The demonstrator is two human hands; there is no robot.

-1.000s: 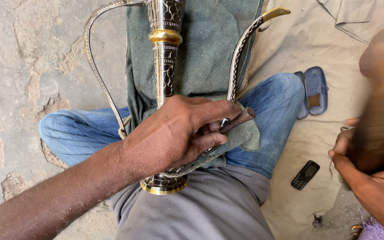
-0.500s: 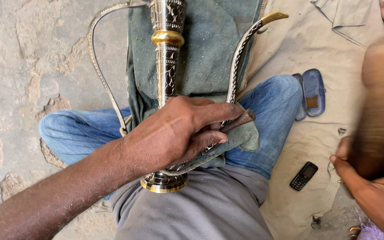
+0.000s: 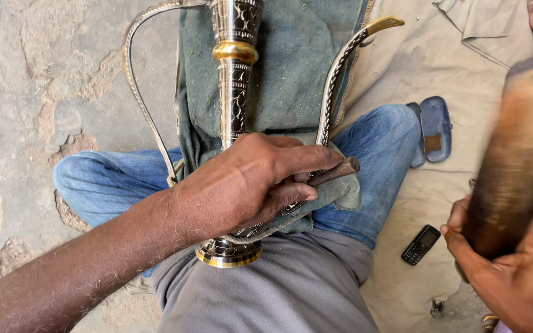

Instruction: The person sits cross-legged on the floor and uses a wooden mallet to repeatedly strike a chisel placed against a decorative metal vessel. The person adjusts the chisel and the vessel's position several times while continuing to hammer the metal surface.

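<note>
My left hand [image 3: 248,185] is pinching a small punch [image 3: 334,172] against the metal jug [image 3: 234,123] lying on my lap at 12 o'clock | right hand [image 3: 513,277] at 4 o'clock is gripping a mallet [image 3: 513,166] | risk: I am thinking a crooked blow is hitting my fingers or denting the jug.

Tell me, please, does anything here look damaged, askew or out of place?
Only the floor at left: its surface is cracked and flaking. The ornate metal ewer lies on its side across the lap, but the left hand steadies it.
</note>
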